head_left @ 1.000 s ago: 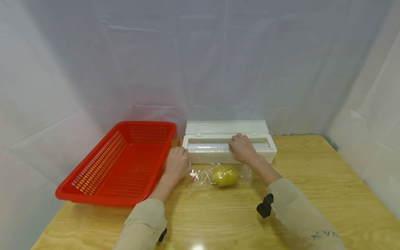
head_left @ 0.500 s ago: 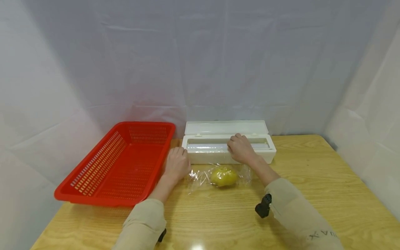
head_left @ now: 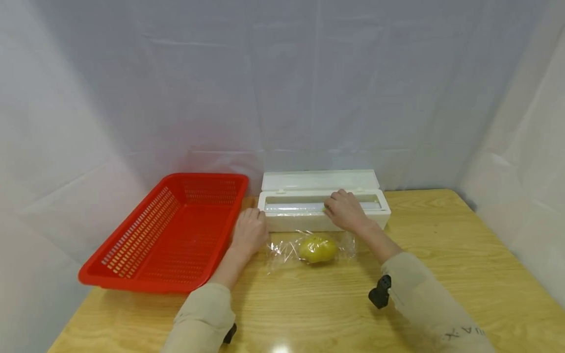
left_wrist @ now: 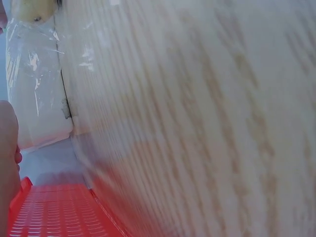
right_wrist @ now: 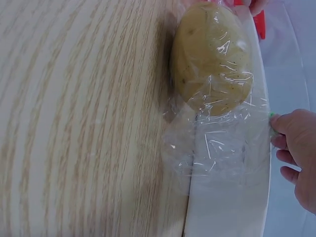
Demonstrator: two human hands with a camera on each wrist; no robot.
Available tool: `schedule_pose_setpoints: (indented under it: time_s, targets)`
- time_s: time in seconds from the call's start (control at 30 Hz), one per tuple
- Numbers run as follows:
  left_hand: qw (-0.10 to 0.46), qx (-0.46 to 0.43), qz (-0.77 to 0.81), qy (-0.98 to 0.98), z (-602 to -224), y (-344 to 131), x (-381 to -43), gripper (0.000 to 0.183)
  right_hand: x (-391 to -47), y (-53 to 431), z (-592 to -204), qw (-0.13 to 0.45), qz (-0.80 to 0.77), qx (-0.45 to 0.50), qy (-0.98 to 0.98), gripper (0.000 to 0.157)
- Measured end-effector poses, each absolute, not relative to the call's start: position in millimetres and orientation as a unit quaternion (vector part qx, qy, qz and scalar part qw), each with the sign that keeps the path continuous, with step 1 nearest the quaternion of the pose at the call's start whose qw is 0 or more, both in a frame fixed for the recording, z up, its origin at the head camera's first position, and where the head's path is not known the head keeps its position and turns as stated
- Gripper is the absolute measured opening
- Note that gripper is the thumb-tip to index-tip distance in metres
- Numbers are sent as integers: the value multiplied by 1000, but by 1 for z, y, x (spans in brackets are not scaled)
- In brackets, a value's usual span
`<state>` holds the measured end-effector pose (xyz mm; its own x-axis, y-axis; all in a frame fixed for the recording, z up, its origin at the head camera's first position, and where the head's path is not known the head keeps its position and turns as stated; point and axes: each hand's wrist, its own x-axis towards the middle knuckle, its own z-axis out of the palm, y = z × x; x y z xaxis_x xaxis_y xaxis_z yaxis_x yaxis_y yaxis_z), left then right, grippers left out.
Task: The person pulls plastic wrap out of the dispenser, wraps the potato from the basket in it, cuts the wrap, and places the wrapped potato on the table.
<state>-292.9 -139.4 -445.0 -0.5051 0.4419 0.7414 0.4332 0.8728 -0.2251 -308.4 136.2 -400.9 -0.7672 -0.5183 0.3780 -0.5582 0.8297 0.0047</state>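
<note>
A potato (head_left: 318,249) lies on the table under clear cling film (head_left: 284,249), which runs down from the front of a white cling film box (head_left: 304,223). The box's lid (head_left: 320,180) is raised, and a film roll (head_left: 293,207) shows inside. My left hand (head_left: 250,230) holds the box's left front corner with curled fingers. At the front edge of the box opening, my right hand (head_left: 346,211) pinches a small green slider (right_wrist: 272,116). The right wrist view shows the film clinging wrinkled over the potato (right_wrist: 211,59).
A red plastic basket (head_left: 207,255) with slotted sides stands left of the box, close to my left forearm. Behind the box hangs a pale sheet (head_left: 309,98). The wooden table (head_left: 300,304) extends in front and to the right.
My right hand has shifted very slightly right along the box edge, and the green slider now shows at its fingertips. The left hand, potato and box look unchanged.
</note>
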Motion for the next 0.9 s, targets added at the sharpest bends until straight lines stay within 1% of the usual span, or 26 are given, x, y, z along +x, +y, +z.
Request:
schedule_pose_setpoints:
  time_s: [0.2, 0.37, 0.47, 0.7, 0.8, 0.9]
  targets:
    - [425, -253, 6, -869, -441, -143, -294, 11, -311, 142, -399, 178, 62, 282, -941, 15]
    - [409, -277, -10, -869, -444, -143, -295, 7, -311, 150, -398, 166, 62, 279, -944, 15]
    - [400, -289, -14, -870, -445, -142, -295, 8, -310, 152, -398, 162, 71, 287, -941, 14]
    - [378, -285, -11, -881, -436, -144, -290, 10, -311, 146, -398, 196, 80, 312, -926, 9]
    - [367, -284, -7, -886, -435, -145, -290, 9, -309, 144, -398, 198, 78, 304, -929, 9]
    - [367, -285, -8, -885, -435, -145, -290, 9, -309, 143, -399, 205, 70, 305, -928, 9]
